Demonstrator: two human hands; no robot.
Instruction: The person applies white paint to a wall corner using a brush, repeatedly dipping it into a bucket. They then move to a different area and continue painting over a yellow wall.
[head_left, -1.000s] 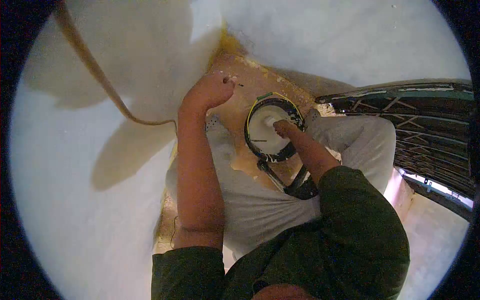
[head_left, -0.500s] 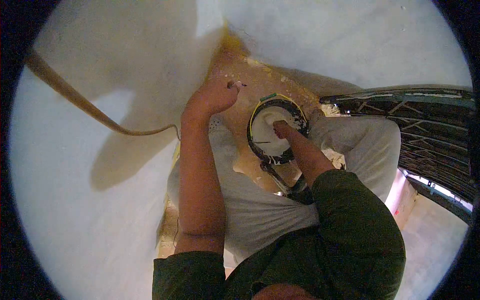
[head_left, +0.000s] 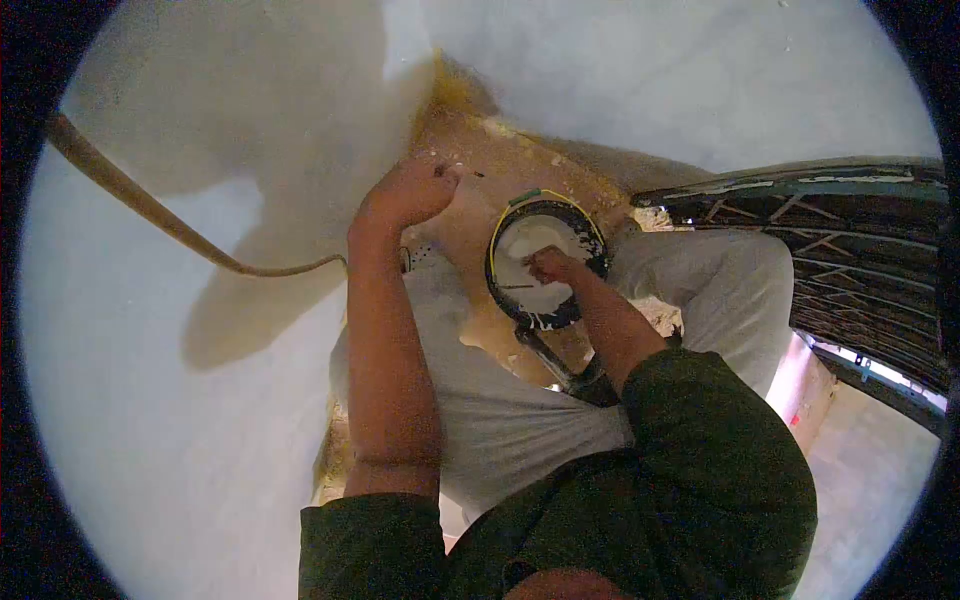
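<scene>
Since the frame half a second back, I am noting that the right hand (head_left: 548, 265) has drawn slightly left inside the bucket (head_left: 545, 262), and the left hand (head_left: 405, 195) has shifted a little left and up against the wall (head_left: 180, 380). I am seeing the left hand curled nearly closed, with a small dark item (head_left: 468, 173) sticking out past its fingertips; I cannot tell what that item is. It is pressing on the bare, yellowish patch (head_left: 500, 160) where the two white walls meet. I am seeing the right hand lowered into the bucket's white contents, fingers bent; whether it is gripping anything there I cannot tell. The bucket is sitting just right of and below the left hand, directly under the right hand, between the person's knees in light trousers (head_left: 500, 410). It has a dark rim with a yellow-green edge. A brown cable (head_left: 150, 210) is running along the wall well left of the left hand, ending near that wrist. A dark metal grille (head_left: 850, 250) is standing to the right of the right arm. Both dark green sleeves (head_left: 720, 450) are pushed up above the forearms.
</scene>
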